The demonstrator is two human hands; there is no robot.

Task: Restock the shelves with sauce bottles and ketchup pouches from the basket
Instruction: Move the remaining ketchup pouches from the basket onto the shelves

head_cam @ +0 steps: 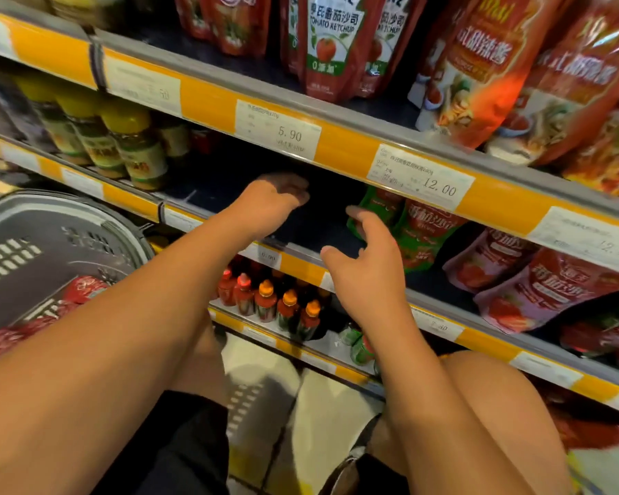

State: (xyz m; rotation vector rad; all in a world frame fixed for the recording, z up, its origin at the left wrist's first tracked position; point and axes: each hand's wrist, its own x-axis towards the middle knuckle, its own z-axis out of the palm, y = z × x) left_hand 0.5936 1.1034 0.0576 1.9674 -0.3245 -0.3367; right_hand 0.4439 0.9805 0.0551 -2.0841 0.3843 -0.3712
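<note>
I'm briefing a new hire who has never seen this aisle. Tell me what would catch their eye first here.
Two bare hands reach into a dark gap on the middle shelf: the left hand deep inside, the right hand beside a green ketchup pouch. Yellow price strips edge every shelf. At the lower left, a grey basket holds red pouches.

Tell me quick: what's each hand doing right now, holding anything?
Left hand: reaching into the shelf gap, fingers curled down; whether it holds anything cannot be told.
Right hand: open, fingers spread, holding nothing.
</note>
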